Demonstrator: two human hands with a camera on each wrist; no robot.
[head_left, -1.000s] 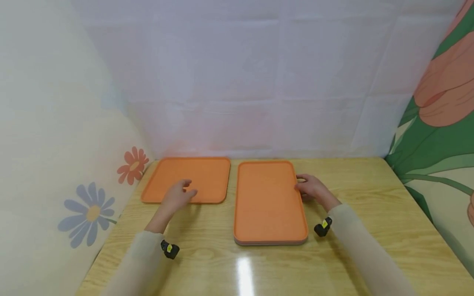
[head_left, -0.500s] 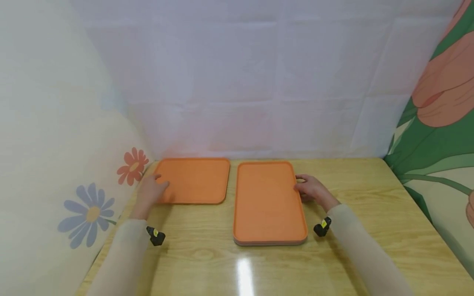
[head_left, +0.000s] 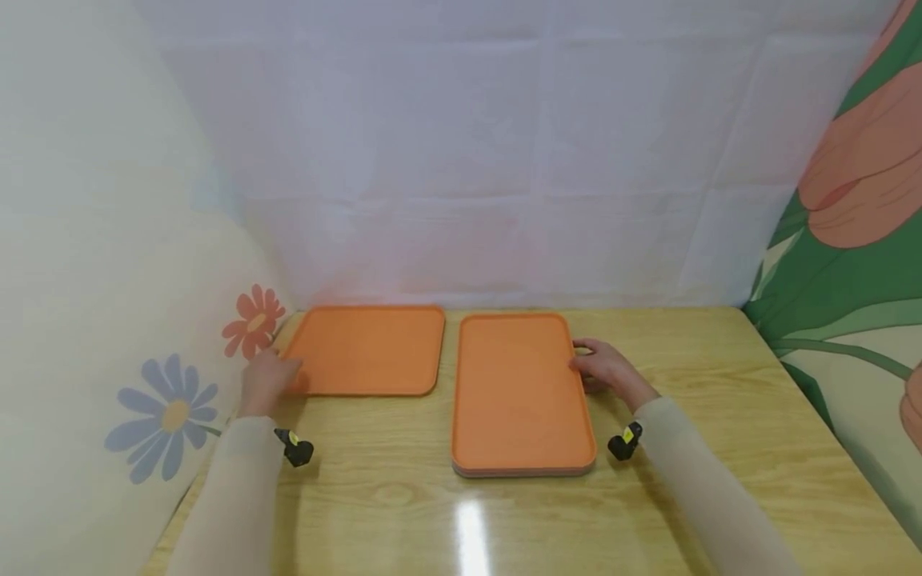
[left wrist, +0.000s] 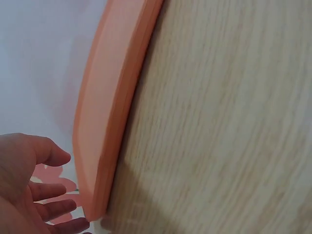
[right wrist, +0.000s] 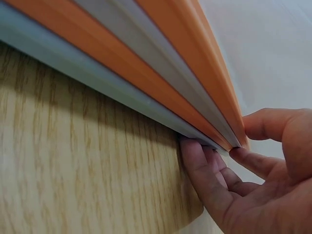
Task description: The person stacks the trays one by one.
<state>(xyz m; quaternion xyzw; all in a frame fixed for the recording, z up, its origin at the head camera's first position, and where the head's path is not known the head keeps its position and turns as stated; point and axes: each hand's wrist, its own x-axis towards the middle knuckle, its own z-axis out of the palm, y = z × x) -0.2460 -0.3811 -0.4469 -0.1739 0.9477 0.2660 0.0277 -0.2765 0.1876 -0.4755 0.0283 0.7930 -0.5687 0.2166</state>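
In the head view an orange tray (head_left: pixel 370 352) lies lengthwise at the back left of the table. My left hand (head_left: pixel 266 380) is at its left end, thumb toward the near corner. The left wrist view shows that hand's spread, loosely bent fingers (left wrist: pixel 53 210) by the tray's end (left wrist: pixel 105 112). To the right, a stack of trays (head_left: pixel 522 392) is topped by an orange one. My right hand (head_left: pixel 605 366) grips the stack's right edge. In the right wrist view the thumb (right wrist: pixel 265 124) presses the top rim, one finger reaches the layers' edge, and others are at the bottom tray.
The stack alternates orange and pale grey layers (right wrist: pixel 141 105). Both trays and stack rest on a wood-grain table (head_left: pixel 389 496). A white cloth (head_left: pixel 446 160) hangs behind it, with flower-printed panels on the left (head_left: pixel 173 416) and right (head_left: pixel 864 184).
My left hand has moved left from over the flat tray's front edge to its left end. The right hand stays at the stack's edge, and the trays keep their places.
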